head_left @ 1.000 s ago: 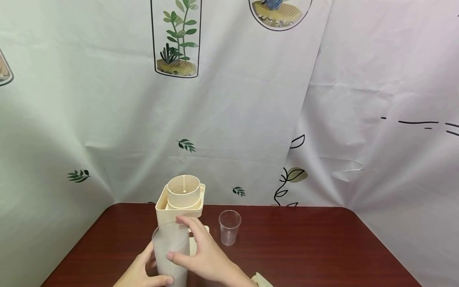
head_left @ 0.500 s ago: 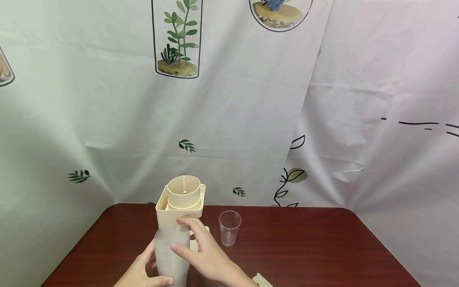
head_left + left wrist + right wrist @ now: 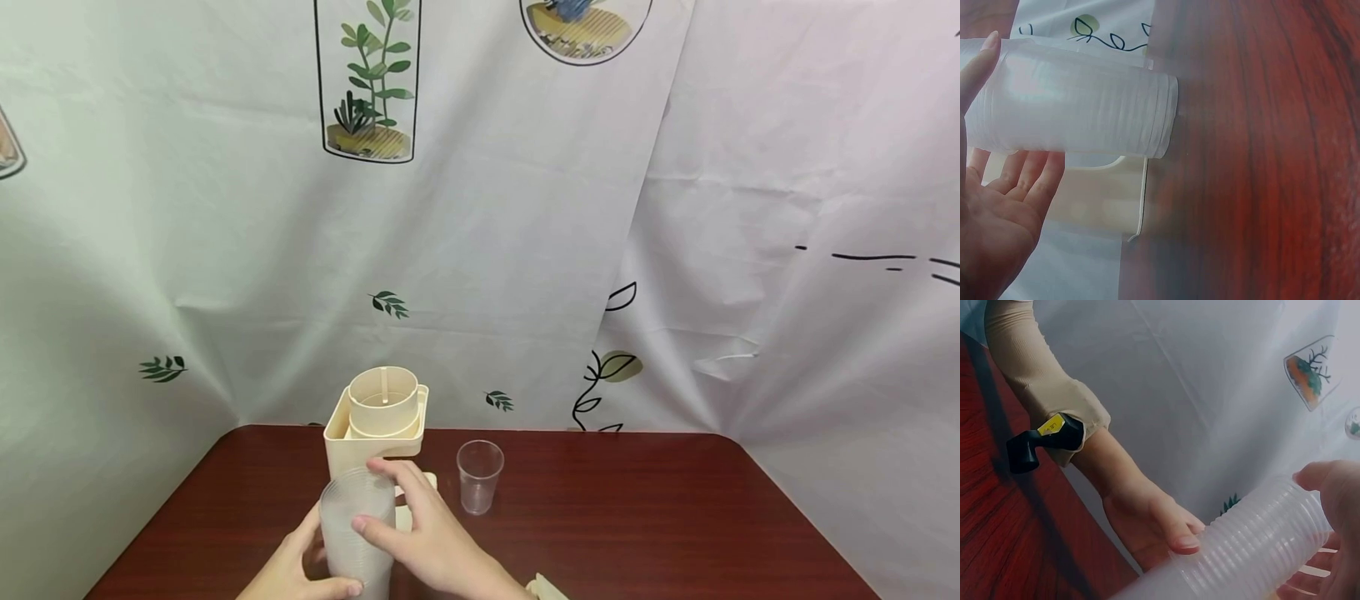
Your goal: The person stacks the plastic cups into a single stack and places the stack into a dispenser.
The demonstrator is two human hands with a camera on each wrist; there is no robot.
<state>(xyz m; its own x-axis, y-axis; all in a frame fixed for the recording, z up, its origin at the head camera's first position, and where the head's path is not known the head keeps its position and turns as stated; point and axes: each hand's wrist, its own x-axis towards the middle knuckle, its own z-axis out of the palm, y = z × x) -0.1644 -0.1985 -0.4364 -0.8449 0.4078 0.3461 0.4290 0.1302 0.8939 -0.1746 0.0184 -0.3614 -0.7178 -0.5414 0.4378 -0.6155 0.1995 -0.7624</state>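
Observation:
A tall stack of clear plastic cups (image 3: 351, 542) stands nearly upright near the front of the table, held by both hands. My left hand (image 3: 296, 571) grips it low down, thumb in front; the left wrist view shows fingers along the side of the cup stack (image 3: 1079, 103). Higher up, my right hand (image 3: 438, 533) holds the stack by the top rim, its thumb on the near side and fingers reaching over the far side. In the right wrist view the ridged rims of the cup stack (image 3: 1260, 537) lie between both hands.
Behind the stack stands a cream-coloured holder (image 3: 375, 450) with a round open tube (image 3: 384, 408) on top, partly hidden by the hands. A single clear plastic cup (image 3: 478, 479) stands upright to its right. Patterned cloth (image 3: 480, 250) hangs behind the dark red table (image 3: 637, 517).
My right thumb sits slightly higher on the cup stack than a second ago. The stack has shifted barely; my left hand, the holder and the single cup stay put.

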